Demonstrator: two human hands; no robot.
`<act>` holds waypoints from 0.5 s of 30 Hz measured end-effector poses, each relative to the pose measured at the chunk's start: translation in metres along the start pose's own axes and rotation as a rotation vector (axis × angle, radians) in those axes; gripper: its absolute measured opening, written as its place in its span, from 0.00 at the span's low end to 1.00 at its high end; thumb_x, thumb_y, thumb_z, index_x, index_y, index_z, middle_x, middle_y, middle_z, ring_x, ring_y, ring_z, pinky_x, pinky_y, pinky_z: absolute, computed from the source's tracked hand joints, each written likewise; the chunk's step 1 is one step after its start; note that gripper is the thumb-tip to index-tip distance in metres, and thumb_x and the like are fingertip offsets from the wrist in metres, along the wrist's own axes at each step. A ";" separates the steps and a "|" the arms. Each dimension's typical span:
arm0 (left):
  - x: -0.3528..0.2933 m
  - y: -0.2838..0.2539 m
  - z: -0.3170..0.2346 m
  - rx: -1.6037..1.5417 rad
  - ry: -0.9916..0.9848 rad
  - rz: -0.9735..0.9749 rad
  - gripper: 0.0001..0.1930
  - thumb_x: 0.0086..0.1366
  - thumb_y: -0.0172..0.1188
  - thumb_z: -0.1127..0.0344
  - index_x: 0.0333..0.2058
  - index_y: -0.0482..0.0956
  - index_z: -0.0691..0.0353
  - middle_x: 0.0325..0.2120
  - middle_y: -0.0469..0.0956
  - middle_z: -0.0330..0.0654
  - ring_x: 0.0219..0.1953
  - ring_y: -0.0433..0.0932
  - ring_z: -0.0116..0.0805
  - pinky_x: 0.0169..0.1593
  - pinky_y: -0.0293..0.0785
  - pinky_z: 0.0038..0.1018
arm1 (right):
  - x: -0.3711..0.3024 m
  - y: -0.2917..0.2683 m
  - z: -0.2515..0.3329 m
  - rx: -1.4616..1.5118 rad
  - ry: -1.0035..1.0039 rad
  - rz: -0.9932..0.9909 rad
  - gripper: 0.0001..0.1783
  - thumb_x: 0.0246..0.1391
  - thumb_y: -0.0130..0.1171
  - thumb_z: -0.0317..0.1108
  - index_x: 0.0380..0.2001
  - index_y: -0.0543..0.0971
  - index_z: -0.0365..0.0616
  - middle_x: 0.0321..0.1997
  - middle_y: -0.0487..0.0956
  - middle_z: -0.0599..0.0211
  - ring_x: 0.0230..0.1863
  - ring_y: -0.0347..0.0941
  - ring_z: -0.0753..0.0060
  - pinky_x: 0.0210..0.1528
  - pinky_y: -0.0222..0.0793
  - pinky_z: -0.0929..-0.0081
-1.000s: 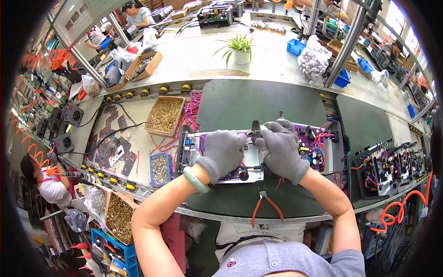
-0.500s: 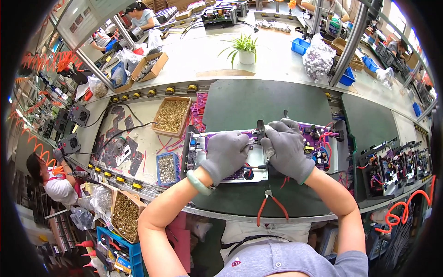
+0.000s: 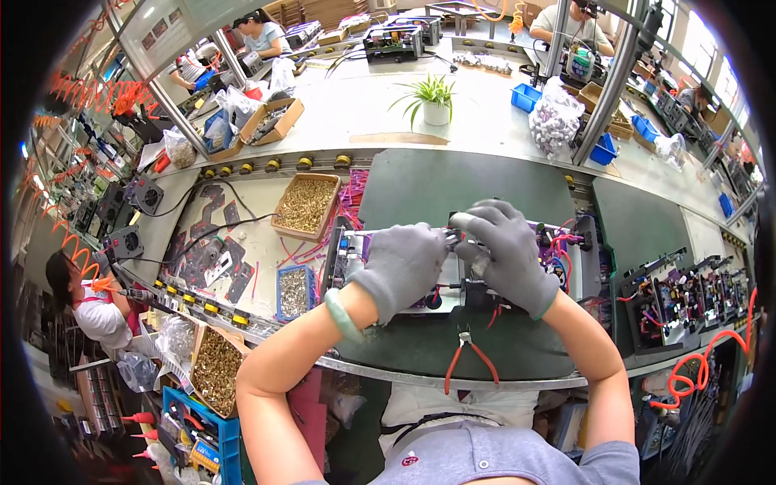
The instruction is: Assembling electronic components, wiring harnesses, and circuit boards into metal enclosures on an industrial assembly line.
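In grey gloves, my left hand (image 3: 406, 265) and my right hand (image 3: 508, 257) meet over an open metal chassis (image 3: 600, 279) with purple circuit boards. My left fingers are pinched at a dark part near the chassis middle; what they grip is hidden. Curled beside them, my right fingers are slightly blurred, with a small pale, shiny thing (image 3: 480, 263) showing under the palm. Red wires (image 3: 563, 246) loop over the right-hand board. Pliers with red handles (image 3: 469, 360) lie on the green mat, between me and the chassis.
A tray of brass-coloured parts (image 3: 305, 204) and a blue bin of silvery parts (image 3: 294, 293) stand left, near loose dark plates (image 3: 230, 279). More circuit assemblies (image 3: 687, 299) sit at right. Behind is a potted plant (image 3: 436, 111). Co-workers sit around the line.
My right fingers have shifted and spread a little at the chassis middle; a dark tip that stuck up above them no longer shows. My left hand stays near the same part. The view has tilted slightly.
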State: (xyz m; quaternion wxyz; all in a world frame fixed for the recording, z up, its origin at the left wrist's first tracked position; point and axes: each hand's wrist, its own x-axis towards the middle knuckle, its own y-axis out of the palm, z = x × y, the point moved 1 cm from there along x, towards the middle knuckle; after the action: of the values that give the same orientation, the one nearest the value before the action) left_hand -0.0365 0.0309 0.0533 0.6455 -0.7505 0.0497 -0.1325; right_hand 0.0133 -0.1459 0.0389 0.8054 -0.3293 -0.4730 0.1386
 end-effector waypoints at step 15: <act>-0.011 0.043 0.030 -0.239 0.128 -0.452 0.03 0.54 0.65 0.69 0.26 0.80 0.57 0.24 0.77 0.42 0.28 0.78 0.45 0.32 0.74 0.39 | -0.021 0.026 -0.022 -0.202 0.070 0.048 0.20 0.48 0.60 0.28 0.47 0.77 0.42 0.45 0.79 0.61 0.50 0.74 0.56 0.61 0.63 0.57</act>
State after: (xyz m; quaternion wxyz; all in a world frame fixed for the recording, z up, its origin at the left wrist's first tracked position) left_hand -0.0347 0.0553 0.0061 0.5018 -0.8036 -0.0633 -0.3137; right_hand 0.0238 -0.1463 0.0004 0.7806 -0.4244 -0.4483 0.0979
